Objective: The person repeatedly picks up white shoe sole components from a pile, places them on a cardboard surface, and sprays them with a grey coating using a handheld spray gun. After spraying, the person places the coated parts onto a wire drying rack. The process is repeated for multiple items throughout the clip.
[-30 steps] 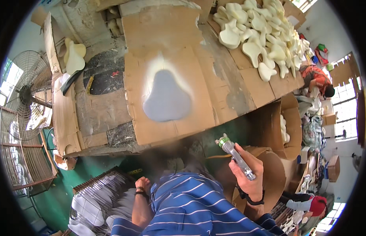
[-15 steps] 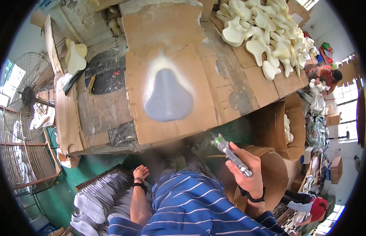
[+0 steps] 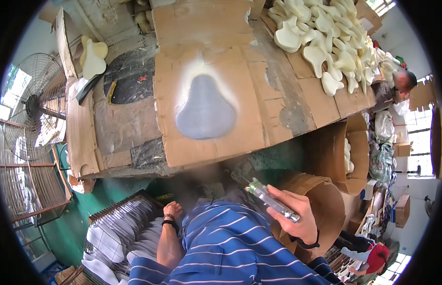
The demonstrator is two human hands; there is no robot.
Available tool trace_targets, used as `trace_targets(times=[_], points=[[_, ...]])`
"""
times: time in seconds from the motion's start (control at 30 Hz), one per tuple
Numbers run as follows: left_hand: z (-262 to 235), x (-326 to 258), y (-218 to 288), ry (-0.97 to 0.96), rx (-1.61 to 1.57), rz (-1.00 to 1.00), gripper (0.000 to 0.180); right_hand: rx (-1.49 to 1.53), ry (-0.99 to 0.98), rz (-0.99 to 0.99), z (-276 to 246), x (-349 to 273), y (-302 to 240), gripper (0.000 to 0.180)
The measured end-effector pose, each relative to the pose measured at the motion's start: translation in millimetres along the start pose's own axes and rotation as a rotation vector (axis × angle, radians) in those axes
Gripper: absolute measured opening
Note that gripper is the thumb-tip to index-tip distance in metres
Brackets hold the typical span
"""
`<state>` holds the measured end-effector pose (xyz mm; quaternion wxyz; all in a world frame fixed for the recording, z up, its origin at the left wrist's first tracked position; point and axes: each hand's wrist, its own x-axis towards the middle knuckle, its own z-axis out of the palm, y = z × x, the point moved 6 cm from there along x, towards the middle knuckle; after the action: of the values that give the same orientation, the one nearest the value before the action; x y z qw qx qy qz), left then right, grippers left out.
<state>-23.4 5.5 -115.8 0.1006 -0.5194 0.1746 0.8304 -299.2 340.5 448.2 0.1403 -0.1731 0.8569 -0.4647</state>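
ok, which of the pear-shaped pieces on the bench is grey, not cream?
The one lying alone on the cardboard sheet mid-bench, the grey pear-shaped piece ringed by pale overspray. The cream pieces are heaped at the far right.

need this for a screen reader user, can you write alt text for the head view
Seen from above, a person's right hand grips a metal spray gun below a cardboard-covered table that bears a grey pear-shaped sprayed patch. The left hand reaches down to a wire rack of white pieces; cream moulded pieces are heaped at the table's far right.
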Motion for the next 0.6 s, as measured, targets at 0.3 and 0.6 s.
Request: trace_targets(times=[0.3,0.6], points=[[107.0,-27.8,82.8,0.342,1.023,0.799,0.021,-0.078,0.163,-0.097,-6.0,32.8,-3.3,0.054],[409.8,-31.6,113.6,0.017,1.717,1.499,0.052,-0.147,0.224,-0.040,-22.5,25.9,4.3,0.054]])
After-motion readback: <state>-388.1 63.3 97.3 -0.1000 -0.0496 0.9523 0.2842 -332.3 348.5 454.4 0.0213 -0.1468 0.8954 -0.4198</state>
